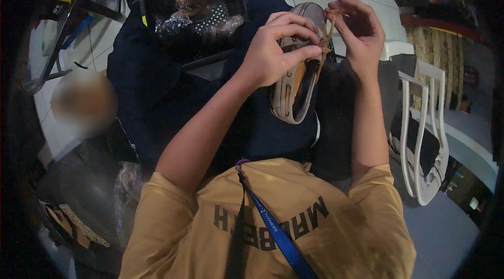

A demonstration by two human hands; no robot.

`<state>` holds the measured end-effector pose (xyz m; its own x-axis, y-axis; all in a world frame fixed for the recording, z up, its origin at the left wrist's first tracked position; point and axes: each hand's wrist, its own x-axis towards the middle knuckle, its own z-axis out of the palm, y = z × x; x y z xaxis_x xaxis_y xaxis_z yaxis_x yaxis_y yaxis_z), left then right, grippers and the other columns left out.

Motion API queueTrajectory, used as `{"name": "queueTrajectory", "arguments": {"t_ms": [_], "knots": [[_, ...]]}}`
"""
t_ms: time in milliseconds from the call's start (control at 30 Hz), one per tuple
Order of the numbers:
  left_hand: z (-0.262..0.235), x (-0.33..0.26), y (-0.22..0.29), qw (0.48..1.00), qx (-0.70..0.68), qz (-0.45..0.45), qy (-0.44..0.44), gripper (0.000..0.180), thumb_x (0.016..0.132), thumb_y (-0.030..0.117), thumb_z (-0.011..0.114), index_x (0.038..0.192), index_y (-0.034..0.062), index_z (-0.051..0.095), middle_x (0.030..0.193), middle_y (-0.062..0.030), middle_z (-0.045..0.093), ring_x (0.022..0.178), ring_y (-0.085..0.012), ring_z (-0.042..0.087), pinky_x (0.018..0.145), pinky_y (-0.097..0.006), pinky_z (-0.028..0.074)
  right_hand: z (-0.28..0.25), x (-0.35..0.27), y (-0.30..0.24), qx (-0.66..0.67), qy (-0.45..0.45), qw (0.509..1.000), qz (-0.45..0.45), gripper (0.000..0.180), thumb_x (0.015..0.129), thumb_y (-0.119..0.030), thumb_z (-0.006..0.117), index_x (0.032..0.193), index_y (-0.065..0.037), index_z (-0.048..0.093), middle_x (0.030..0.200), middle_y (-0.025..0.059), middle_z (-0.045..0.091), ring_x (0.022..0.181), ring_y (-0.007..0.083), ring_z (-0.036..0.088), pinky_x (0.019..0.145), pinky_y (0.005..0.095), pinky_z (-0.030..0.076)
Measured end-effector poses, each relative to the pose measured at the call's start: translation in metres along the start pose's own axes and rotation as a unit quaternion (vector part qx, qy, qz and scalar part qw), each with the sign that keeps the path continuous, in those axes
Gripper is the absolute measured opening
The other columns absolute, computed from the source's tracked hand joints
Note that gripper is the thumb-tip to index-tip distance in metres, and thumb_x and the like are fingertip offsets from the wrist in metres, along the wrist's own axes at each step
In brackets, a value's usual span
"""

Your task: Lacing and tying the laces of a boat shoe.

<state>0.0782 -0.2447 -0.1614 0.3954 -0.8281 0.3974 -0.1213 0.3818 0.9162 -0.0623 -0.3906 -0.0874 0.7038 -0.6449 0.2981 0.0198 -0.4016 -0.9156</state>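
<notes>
Nearest the camera sits a mustard-yellow shirt (273, 226) with a blue lanyard (278, 237) crossing it diagonally. Both bare forearms rise from it toward a beige shoe (294, 92) held above a dark blue bag (157, 95). Left hand (273, 53) — fingers curled over the shoe's upper edge, thumb and forefinger pressed together on the brown lace (325, 42). Right hand (359, 29) — fingers bent, pinching the upper end of the same lace just beside the shoe's top. The shoe hangs tilted, opening facing the camera. Plastic-wrapped items (194, 0), possibly more shoes, rest on the bag. A white plastic chair (422, 137) stands at the right.
</notes>
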Motion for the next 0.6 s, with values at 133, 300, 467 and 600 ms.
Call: {"name": "queueTrajectory", "arguments": {"t_ms": [133, 300, 467, 600], "knots": [[-0.001, 0.000, 0.000, 1.000, 0.002, -0.008, -0.004, 0.019, 0.083, 0.014, 0.085, 0.099, 0.0061, 0.079, 0.114, -0.0077, 0.073, 0.119, -0.0262, 0.061, 0.110, -0.040, 0.042, 0.000, -0.006, -0.002, -0.022, 0.008, 1.000, 0.002, 0.031, 0.093, 0.006, 0.074, 0.123, 0.003, 0.068, 0.119, 0.0130, 0.073, 0.114, 0.0218, 0.071, 0.100, 0.0349, 0.057], [-0.002, 0.000, 0.004, 1.000, -0.001, -0.029, 0.001, 0.022, 0.083, 0.014, 0.085, 0.100, 0.0025, 0.077, 0.114, -0.0089, 0.072, 0.119, -0.0262, 0.060, 0.109, -0.039, 0.042, -0.004, -0.019, -0.028, -0.129, 0.076, 0.986, 0.079, 0.031, 0.090, -0.002, 0.081, 0.119, 0.000, 0.069, 0.113, 0.0090, 0.073, 0.110, 0.0157, 0.069, 0.094, 0.0308, 0.056], [0.006, 0.000, 0.000, 0.999, -0.020, -0.034, 0.035, 0.025, 0.082, 0.019, 0.086, 0.095, 0.0004, 0.076, 0.104, -0.0110, 0.071, 0.115, -0.0291, 0.061, 0.103, -0.039, 0.045, 0.008, -0.075, -0.051, -0.149, 0.055, 0.972, 0.173, 0.035, 0.085, -0.007, 0.088, 0.111, -0.002, 0.065, 0.094, 0.0026, 0.071, 0.088, 0.0100, 0.066, 0.080, 0.0264, 0.054], [0.002, 0.001, 0.005, 0.998, -0.027, -0.047, 0.014, 0.025, 0.082, 0.019, 0.085, 0.095, -0.0001, 0.076, 0.103, -0.0113, 0.072, 0.112, -0.0288, 0.062, 0.102, -0.039, 0.046, 0.023, -0.096, -0.051, -0.185, 0.040, 0.966, 0.176, 0.034, 0.086, -0.004, 0.086, 0.112, -0.002, 0.064, 0.089, 0.0023, 0.071, 0.083, 0.0085, 0.065, 0.077, 0.0249, 0.052]]}}
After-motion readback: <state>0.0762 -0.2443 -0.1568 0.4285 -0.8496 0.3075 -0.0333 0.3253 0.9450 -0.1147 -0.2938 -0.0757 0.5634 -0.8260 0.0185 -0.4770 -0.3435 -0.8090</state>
